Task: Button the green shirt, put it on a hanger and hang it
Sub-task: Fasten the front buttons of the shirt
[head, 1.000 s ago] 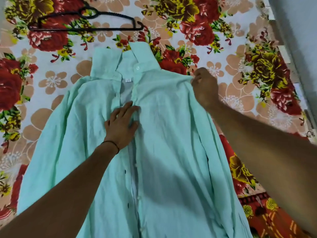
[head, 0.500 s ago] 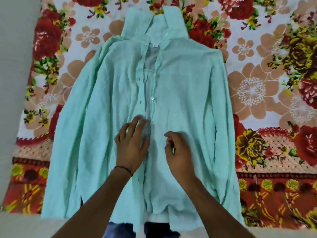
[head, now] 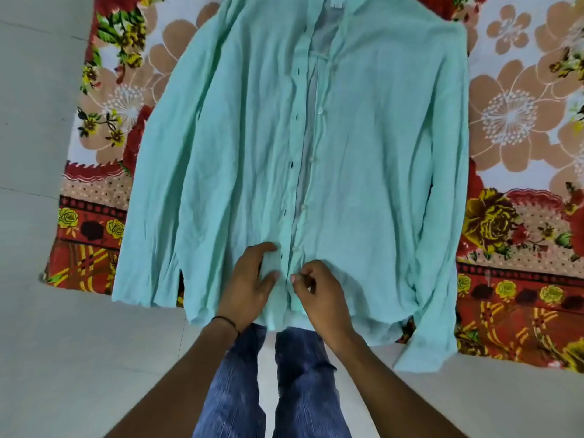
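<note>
Pale floor tiles [head: 47, 343] bordered a floral sheet [head: 512, 121], and the green shirt [head: 379, 153] lay spread on it front up, sleeves out to the sides and hem nearest the person. Its front was open all the way down, with a strip of the inner back showing between the two edges. Spread flat like that, the buttonholes [head: 297, 116] on one edge ran almost level with the buttons [head: 319, 111] on the other.

Both hands worked at the bottom of the opening. The left hand [head: 249, 286], a thin band [head: 226, 320] at its wrist, had thumb and fingers curled round a fold of the buttonhole edge. The right hand [head: 322, 295] pinched the button edge just beside it, fingertips narrow. Judging by this, buttoning was starting from the lowest pair, so the edges would stay aligned upward. No hanger was in view; blue jeans [head: 303, 374] showed below the hem.
</note>
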